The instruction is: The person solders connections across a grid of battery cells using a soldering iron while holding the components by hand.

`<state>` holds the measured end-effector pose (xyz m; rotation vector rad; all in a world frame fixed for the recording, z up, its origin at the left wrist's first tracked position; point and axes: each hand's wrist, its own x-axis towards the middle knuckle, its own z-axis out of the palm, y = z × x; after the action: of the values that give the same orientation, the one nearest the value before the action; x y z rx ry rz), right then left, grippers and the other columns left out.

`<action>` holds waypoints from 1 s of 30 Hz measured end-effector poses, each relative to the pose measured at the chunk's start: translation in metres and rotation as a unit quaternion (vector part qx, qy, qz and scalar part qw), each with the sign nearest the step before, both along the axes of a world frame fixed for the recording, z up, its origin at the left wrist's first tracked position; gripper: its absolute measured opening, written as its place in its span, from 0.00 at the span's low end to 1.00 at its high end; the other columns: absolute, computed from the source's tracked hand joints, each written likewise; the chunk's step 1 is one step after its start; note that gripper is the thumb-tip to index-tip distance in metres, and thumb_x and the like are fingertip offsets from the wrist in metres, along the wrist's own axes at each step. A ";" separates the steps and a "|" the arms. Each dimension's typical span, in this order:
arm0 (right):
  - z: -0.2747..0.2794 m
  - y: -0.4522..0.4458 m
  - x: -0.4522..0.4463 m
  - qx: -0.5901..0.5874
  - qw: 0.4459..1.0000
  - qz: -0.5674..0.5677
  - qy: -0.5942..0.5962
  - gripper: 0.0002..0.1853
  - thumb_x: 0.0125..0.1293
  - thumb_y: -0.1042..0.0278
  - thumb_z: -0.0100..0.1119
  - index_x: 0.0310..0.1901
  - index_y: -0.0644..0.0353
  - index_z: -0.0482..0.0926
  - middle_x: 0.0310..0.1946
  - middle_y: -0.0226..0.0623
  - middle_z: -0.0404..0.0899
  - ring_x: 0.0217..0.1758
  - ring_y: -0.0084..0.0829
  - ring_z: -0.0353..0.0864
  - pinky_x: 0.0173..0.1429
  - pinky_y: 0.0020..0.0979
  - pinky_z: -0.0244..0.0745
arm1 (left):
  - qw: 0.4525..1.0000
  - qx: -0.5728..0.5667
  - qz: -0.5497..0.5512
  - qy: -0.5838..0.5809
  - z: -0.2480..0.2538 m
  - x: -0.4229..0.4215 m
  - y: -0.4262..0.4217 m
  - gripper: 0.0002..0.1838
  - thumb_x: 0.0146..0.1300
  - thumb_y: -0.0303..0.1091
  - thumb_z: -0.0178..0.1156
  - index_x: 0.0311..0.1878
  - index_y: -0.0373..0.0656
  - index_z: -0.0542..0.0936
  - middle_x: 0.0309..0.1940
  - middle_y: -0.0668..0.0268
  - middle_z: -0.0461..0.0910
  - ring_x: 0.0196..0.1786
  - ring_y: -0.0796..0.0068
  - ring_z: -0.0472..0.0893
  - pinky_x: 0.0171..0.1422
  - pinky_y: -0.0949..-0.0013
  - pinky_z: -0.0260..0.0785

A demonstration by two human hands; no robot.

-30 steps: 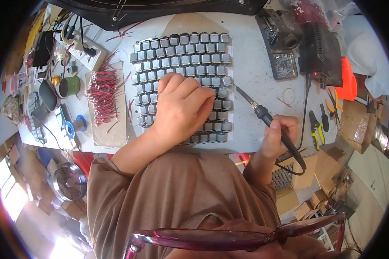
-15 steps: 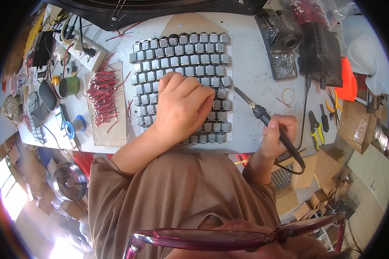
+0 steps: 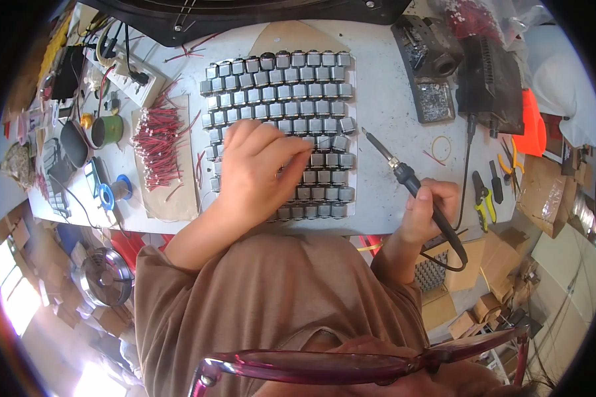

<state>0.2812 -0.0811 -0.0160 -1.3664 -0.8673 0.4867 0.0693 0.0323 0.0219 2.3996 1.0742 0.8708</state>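
Rows of small silver box-shaped parts point(image 3: 316, 74) with dark edges cover a pale board in the middle of the table. My left hand point(image 3: 255, 169) hangs over the left and lower rows and hides many of them. Its thumb and forefinger are pinched together near the middle of the rows; whatever is between them is too small to make out. A soldering iron point(image 3: 407, 175) with a black handle is gripped in my right hand point(image 3: 430, 208). The iron's tip points up and left, just off the right edge of the rows, apart from the parts.
Red wires with white ends point(image 3: 159, 145) lie on cardboard at left, beside a solder spool point(image 3: 116, 192) and a green tin point(image 3: 107, 132). At right are an iron stand point(image 3: 434, 99), a black box-shaped unit point(image 3: 490, 89), and yellow-handled cutters point(image 3: 487, 205).
My left hand has shifted left, uncovering more parts at its right. The soldering iron's tip has drawn slightly right, away from the end of a row.
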 end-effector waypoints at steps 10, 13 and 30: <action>0.024 0.013 -0.005 -0.015 0.999 -0.014 0.037 0.12 0.54 0.64 0.57 0.30 0.64 0.68 0.17 0.29 0.66 0.16 0.15 0.62 0.22 0.17 0.56 | 0.974 -0.096 0.119 -0.167 0.102 -0.077 0.000 0.04 0.40 0.22 0.60 0.23 0.39 0.76 0.20 0.68 0.68 0.30 0.73 0.67 0.51 0.61 0.59; 0.031 0.014 -0.009 -0.033 0.998 -0.048 -0.033 0.08 0.56 0.68 0.52 0.30 0.64 0.68 0.16 0.29 0.64 0.17 0.18 0.61 0.23 0.18 0.57 | 0.950 -0.069 0.081 -0.294 0.110 -0.110 -0.001 0.06 0.45 0.32 0.59 0.24 0.40 0.74 0.20 0.67 0.67 0.30 0.68 0.66 0.48 0.58 0.60; 0.018 0.018 -0.008 0.074 0.997 -0.012 -0.016 0.10 0.56 0.66 0.48 0.30 0.65 0.66 0.13 0.32 0.61 0.17 0.22 0.59 0.22 0.21 0.52 | 0.823 -0.023 0.167 -0.542 0.119 -0.208 -0.063 0.09 0.59 0.29 0.48 0.40 0.34 0.69 0.34 0.59 0.69 0.38 0.68 0.67 0.46 0.63 0.63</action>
<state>0.2732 -0.0630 0.0017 -1.2496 -0.8941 0.3762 -0.1382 -0.0307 0.1411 1.2200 0.9511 1.9342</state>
